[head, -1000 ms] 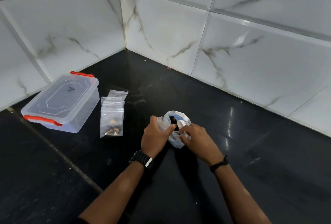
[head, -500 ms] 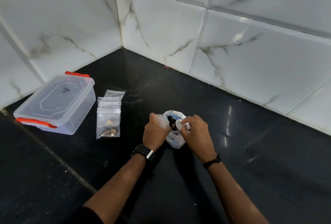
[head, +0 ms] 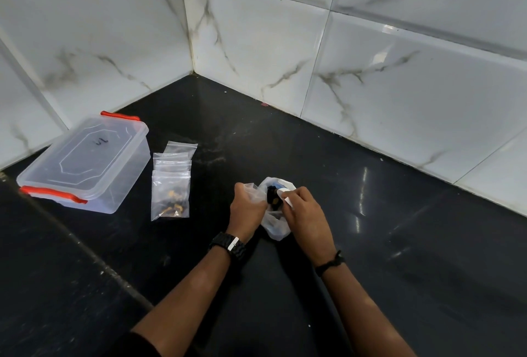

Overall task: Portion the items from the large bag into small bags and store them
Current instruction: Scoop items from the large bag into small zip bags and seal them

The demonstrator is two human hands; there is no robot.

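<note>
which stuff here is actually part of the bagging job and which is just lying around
Part of the job:
- crinkled white plastic bag of small dark items, gripped by left hand and right hand
- small clear zip bags, the front one holding small brownish pieces
- clear plastic box with red clips, lid on

Just lying about:
- white specks on the black counter

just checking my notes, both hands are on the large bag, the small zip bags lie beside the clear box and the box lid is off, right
Not quite: the lid is on. The head view shows the clear box closed, its lid seated with the red clips at both ends. The rest holds: the left hand and right hand both grip the large bag, and the small zip bags lie beside the box.
</note>
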